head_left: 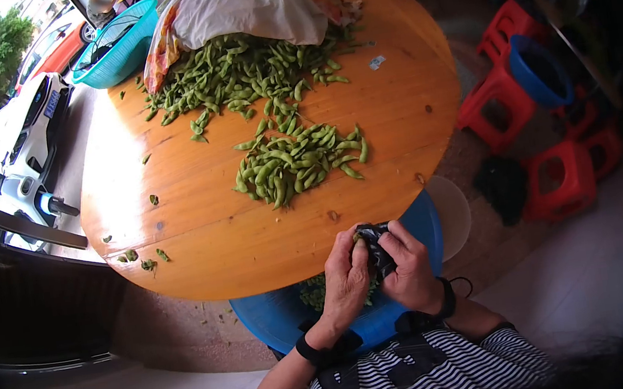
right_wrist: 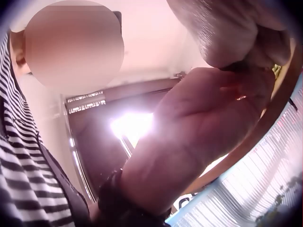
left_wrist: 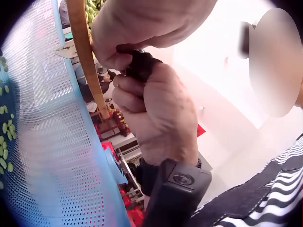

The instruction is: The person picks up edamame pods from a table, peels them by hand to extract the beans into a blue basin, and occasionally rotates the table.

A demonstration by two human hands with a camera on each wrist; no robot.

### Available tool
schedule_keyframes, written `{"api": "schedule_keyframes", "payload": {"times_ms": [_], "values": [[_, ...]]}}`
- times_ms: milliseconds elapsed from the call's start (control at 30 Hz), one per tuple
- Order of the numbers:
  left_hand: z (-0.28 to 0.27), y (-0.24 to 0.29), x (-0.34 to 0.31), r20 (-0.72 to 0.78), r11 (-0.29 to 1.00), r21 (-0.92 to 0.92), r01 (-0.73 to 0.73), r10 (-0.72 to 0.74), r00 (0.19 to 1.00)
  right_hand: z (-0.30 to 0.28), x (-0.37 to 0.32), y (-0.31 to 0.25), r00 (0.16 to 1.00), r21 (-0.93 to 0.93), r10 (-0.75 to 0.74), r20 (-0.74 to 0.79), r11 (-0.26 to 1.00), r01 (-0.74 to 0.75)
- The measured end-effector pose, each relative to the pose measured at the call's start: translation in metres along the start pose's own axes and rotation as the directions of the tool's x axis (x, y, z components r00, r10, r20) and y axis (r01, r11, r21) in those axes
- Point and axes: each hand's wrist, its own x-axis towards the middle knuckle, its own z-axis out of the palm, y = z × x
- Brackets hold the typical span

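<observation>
Both hands meet at the near edge of the round wooden table (head_left: pixel 199 231), over a blue mesh basket (head_left: pixel 417 220). My left hand (head_left: pixel 345 276) and right hand (head_left: pixel 412 271) both curl their fingers round a small black thing (head_left: pixel 375 247) held between them. The left wrist view shows that black thing (left_wrist: pixel 139 64) pinched between the left hand (left_wrist: pixel 142 21) above and the right hand (left_wrist: pixel 161 113) below. What the black thing is cannot be told. A small heap of green bean pods (head_left: pixel 300 161) lies on the table just beyond the hands. Shelled green beans (head_left: pixel 312 292) lie in the basket.
A bigger heap of pods (head_left: pixel 242 71) spills from a white bag (head_left: pixel 249 4) at the table's far side, beside a teal basket (head_left: pixel 118 43). Red plastic stools (head_left: pixel 498 101) and a blue bowl (head_left: pixel 542 73) stand on the right. Loose scraps (head_left: pixel 140 258) dot the left rim.
</observation>
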Motion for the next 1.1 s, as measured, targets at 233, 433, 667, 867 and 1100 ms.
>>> {"api": "schedule_keyframes", "payload": {"times_ms": [233,433,667,867,1100], "values": [[-0.006,0.008,-0.004,0.105,0.999,0.044,-0.007,0.002,0.994,-0.001,-0.007,-0.012,0.996,-0.022,-0.015,-0.083,1.000,0.014],[-0.016,0.019,0.000,0.254,0.957,0.282,0.071,-0.146,0.956,-0.027,-0.001,0.013,0.946,0.443,0.195,0.260,0.846,-0.296],[-0.017,0.021,-0.002,0.422,0.978,0.061,0.202,-0.208,0.882,-0.040,-0.016,0.039,0.845,0.794,0.109,0.523,0.299,-0.530],[0.002,0.001,-0.012,0.313,0.986,-0.047,0.159,-0.137,0.940,-0.019,-0.036,0.011,0.999,-0.031,-0.039,-0.027,0.999,0.038],[0.016,-0.010,-0.016,0.243,0.978,-0.131,0.162,-0.127,0.962,-0.011,-0.047,0.010,0.987,-0.019,-0.083,-0.134,0.997,0.081]]}}
